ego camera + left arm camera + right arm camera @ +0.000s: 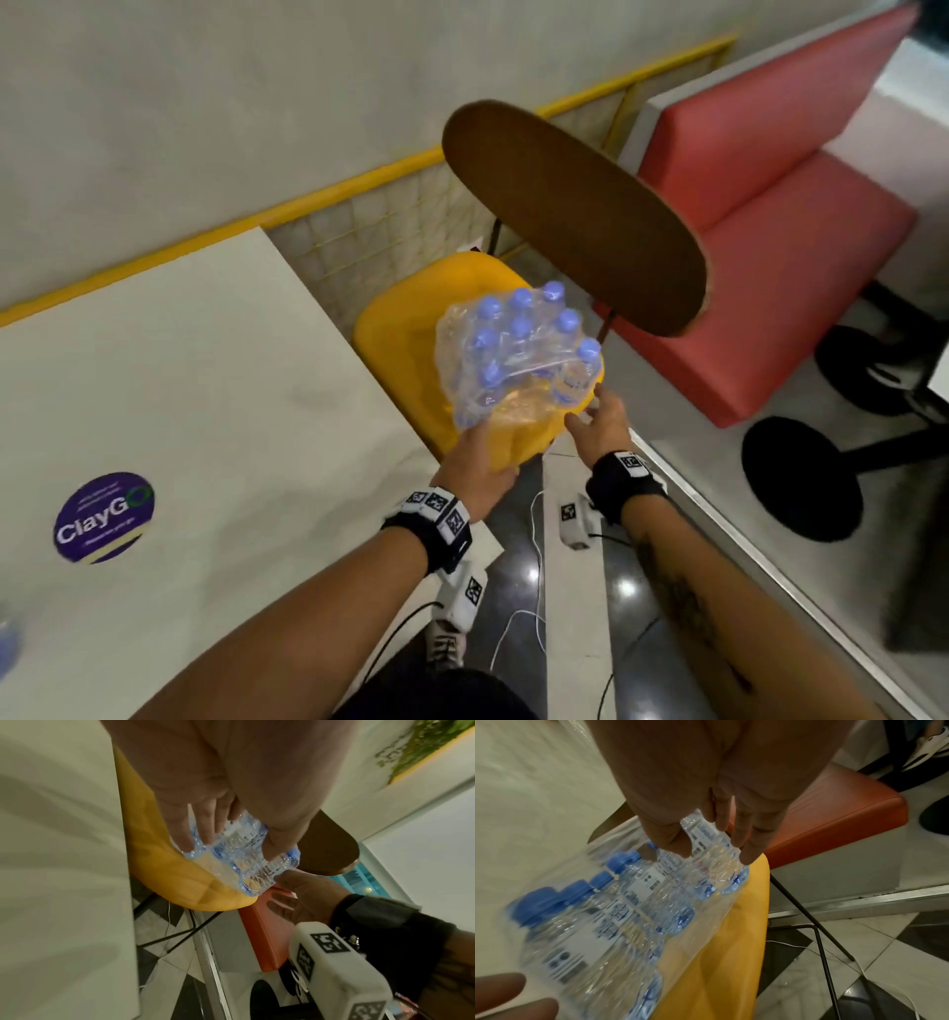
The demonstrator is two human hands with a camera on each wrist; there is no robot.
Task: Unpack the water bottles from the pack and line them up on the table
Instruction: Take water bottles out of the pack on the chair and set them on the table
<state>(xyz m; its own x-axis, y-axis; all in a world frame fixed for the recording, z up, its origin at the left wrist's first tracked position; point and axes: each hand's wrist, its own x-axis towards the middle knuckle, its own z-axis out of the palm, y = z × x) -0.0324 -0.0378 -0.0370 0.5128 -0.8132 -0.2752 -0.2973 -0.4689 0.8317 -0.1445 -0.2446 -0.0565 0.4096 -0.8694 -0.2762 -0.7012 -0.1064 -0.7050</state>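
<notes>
A shrink-wrapped pack of water bottles (518,354) with blue caps stands on a yellow chair seat (405,349), right of the white table (179,385); loose wrap hangs at its near side. My left hand (480,462) reaches its near left corner. In the left wrist view the straight fingers (203,829) and thumb lie on either side of the pack (241,850). My right hand (598,416) is at the near right corner. Its straight fingers (749,845) and thumb flank an end bottle (713,841) and touch it.
The chair's brown backrest (575,216) rises behind the pack. A red bench (770,205) stands to the right, with a black round table base (801,478) on the floor. White cables (534,565) trail between my arms. A blurred blue object (7,642) sits at the table's near left.
</notes>
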